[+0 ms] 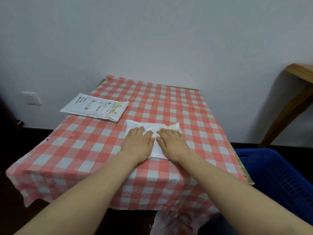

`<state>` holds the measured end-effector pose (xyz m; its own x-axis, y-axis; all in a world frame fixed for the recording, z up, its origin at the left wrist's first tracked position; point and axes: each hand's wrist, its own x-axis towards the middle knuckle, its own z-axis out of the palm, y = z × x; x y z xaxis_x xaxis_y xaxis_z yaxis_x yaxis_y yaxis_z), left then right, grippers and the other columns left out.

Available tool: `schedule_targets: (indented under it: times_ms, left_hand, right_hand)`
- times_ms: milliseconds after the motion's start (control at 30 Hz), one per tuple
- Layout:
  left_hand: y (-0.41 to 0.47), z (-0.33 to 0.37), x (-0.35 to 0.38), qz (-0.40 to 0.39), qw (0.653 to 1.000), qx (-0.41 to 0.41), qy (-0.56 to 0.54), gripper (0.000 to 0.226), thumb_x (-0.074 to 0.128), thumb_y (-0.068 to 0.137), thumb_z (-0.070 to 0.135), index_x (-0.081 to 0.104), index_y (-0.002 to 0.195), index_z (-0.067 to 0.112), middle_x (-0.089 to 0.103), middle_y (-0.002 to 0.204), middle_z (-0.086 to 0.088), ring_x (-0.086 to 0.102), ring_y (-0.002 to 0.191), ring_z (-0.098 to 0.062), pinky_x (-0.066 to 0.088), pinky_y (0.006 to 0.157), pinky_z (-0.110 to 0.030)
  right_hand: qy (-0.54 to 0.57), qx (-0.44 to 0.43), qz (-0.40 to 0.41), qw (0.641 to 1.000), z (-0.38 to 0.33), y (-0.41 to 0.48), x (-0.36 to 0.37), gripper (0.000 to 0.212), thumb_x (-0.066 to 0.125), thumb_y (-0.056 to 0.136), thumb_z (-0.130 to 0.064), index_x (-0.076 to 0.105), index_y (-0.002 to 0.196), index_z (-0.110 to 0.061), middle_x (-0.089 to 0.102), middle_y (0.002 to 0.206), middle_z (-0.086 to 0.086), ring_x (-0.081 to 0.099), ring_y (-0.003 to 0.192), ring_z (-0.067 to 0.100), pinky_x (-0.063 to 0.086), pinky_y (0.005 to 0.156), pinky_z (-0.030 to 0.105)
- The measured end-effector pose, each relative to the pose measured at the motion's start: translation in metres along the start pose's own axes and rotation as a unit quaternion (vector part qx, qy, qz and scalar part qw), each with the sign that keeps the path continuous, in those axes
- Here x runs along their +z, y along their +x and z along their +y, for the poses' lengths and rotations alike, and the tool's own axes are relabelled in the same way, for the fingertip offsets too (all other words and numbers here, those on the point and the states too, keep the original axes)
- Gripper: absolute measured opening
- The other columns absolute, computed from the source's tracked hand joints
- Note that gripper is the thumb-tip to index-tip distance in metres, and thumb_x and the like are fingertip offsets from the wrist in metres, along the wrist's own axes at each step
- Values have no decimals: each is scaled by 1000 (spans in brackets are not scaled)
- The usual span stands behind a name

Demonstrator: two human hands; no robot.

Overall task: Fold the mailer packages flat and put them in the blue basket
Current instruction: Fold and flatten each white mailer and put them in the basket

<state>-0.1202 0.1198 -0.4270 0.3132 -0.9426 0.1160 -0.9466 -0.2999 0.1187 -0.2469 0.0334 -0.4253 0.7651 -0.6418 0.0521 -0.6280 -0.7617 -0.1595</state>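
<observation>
1. The tablecloth (169, 102) on the table is checked in salmon red and white, with paler pink squares where the stripes cross.
2. The folded mailer (157, 128) is glossy white, with a cream-yellow patch at its far right corner.
3. The flat mailer (94, 107) is white, carrying a white label with black print and barcodes, and a pale yellow strip along its right end.
4. The basket (279, 175) is deep blue, its wall patterned with rows of small slots.
5. The wall (152, 39) is plain white with a bluish cast.
6. The wall socket (32, 98) is white.
7. The wooden furniture (294, 92) at the right is honey brown.
8. The floor (13, 209) is very dark, near black.
</observation>
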Motion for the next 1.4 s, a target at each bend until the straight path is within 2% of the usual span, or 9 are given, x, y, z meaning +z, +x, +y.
schedule_targets:
  times_ms: [500,700,867,1000,1067,1133,1200,1267,1400]
  left_hand:
    - [2,-1,-3,-99,994,-24,-41,54,13,102,42,3,153,26,-5,160,-8,-7,147,-22,-4,119,-36]
    - [1,-11,-27,-85,988,-11,-126,71,43,88,44,18,151,23,5,160,-7,-3,147,-22,-2,118,-39]
    - [-8,-10,-28,-128,987,27,-96,82,51,84,61,15,151,31,3,160,-3,-5,147,-18,-9,118,-47]
    - [-9,-9,-33,-154,986,32,-55,106,58,71,71,5,153,27,-9,160,-4,-14,146,-18,-16,115,-49]
    - [-6,-9,-39,-119,992,40,-32,97,61,77,60,12,152,25,0,160,-6,-4,147,-20,-10,117,-47]
    - [-2,-9,-48,-49,997,59,-15,70,59,85,38,29,147,25,25,154,-6,26,140,-23,16,116,-42]
    - [0,-10,-62,50,995,60,-59,41,52,91,18,52,132,24,53,128,-4,51,114,-24,42,93,-37]
    - [3,-9,-80,121,982,26,-140,25,51,92,11,66,111,19,64,101,-4,58,96,-25,43,74,-32]
    - [10,-7,-110,177,924,-46,-335,8,72,81,23,69,87,19,66,81,1,58,77,-17,45,70,-29]
  right_hand:
    - [3,24,-81,996,-1,3,-3,55,14,102,-43,9,153,-21,1,161,-4,-1,147,13,-5,118,39]
    - [330,61,-74,939,16,2,-40,70,63,87,-31,28,148,-28,29,154,-2,33,138,21,32,105,33]
    - [76,-29,-177,981,16,-1,-44,99,69,72,-61,19,151,-28,17,158,-5,15,145,18,17,117,50]
    - [31,-30,-158,986,14,-1,-48,75,56,86,-56,27,149,-29,22,157,-4,19,145,17,15,117,47]
    - [19,-43,-89,995,13,0,-51,51,50,92,-48,46,139,-29,41,148,-6,36,136,17,18,114,44]
    - [49,-54,-12,997,12,0,-62,35,45,96,-35,62,124,-23,60,129,-3,52,120,20,27,108,37]
    - [91,-52,26,994,11,-1,-77,33,47,96,-35,63,121,-23,66,118,-3,58,110,18,31,104,36]
    - [91,-52,41,994,12,-3,-94,39,57,90,-41,59,126,-26,65,117,-5,57,107,17,33,102,36]
    - [129,8,65,989,18,-2,-117,17,56,89,-20,63,104,-22,63,100,-3,56,97,21,44,80,32]
